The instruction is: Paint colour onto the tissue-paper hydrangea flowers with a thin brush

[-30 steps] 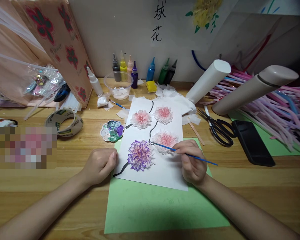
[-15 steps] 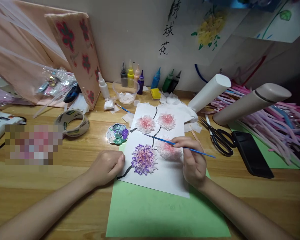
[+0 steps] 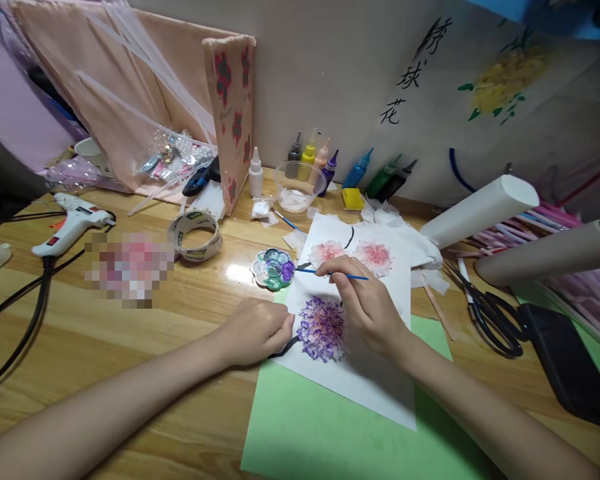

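Note:
My right hand (image 3: 363, 300) pinches a thin blue paintbrush (image 3: 356, 276), its tip pointing left at the purple paint on the flower-shaped palette (image 3: 266, 272). Whether the tip touches the paint, I cannot tell. Closed in a fist, my left hand (image 3: 260, 328) rests by the left edge of the white paper (image 3: 375, 393). On that paper is a ruffled tissue flower with purple tips (image 3: 321, 330). Above it are two pink-and-white flowers, one at the right (image 3: 374, 257) and one at the left (image 3: 327, 252). My right hand covers another flower. Green paper (image 3: 300, 427) lies underneath.
Behind the paper are a clear plastic cup (image 3: 300, 190), several paint bottles (image 3: 357, 170) and tissue scraps. A tape roll (image 3: 197, 237) and glue gun (image 3: 73, 223) lie left. Right are white paper roll (image 3: 480, 210), scissors (image 3: 495, 320) and phone (image 3: 570, 360).
My right hand has moved left with the paintbrush, bringing its tip from over the paper to the palette's edge. The view has turned left. My left hand stays by the paper's edge.

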Demonstrator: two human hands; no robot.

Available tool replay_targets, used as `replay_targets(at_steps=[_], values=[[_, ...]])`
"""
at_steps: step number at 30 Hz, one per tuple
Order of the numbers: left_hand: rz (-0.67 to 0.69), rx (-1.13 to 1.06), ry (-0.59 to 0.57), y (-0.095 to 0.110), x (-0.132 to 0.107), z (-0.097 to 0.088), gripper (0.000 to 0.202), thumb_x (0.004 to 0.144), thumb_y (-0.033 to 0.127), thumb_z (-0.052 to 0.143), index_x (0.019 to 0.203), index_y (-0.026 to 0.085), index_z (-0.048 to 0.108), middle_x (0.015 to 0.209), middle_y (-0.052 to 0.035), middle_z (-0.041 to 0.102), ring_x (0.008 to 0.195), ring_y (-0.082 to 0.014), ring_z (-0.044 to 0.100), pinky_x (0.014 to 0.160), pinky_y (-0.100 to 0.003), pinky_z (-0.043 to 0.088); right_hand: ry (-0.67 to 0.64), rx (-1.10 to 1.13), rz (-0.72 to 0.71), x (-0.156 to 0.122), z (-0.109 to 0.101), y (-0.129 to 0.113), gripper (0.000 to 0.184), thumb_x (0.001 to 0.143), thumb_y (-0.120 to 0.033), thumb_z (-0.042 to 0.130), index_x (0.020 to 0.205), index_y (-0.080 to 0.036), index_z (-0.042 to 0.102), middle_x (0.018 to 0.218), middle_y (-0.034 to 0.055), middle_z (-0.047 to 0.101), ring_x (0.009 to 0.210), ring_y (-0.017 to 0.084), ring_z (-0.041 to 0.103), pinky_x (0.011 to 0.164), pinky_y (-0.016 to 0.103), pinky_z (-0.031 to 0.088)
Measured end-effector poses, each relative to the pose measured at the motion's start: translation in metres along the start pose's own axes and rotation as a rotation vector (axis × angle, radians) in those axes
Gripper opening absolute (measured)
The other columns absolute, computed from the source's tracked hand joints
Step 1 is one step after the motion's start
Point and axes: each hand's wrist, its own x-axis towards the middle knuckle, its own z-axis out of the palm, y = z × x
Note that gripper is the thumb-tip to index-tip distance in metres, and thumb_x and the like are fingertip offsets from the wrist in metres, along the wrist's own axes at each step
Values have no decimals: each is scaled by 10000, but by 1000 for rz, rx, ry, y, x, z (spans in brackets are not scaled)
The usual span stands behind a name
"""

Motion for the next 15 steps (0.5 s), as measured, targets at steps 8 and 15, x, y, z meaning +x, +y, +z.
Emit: replay_targets(at_steps=[8, 15], values=[[-4, -17, -14, 0, 0, -1, 393, 971, 240, 283, 621, 178, 452, 585, -4, 534, 528, -141, 457, 551, -286, 288, 106, 12, -73, -4, -9, 1, 249, 992, -249, 353, 996, -225, 602, 911, 62, 664, 860, 213, 611, 753, 368, 473], [0, -30, -18, -1, 0, -2, 398, 969, 230, 266, 610, 184, 431, 572, 4, 505, 527, -134, 446, 547, -277, 302, 240, -97, -3, -17, -53, 5, 252, 973, -244, 435, 809, -226, 625, 728, 20, 649, 656, 161, 614, 636, 320, 471]])
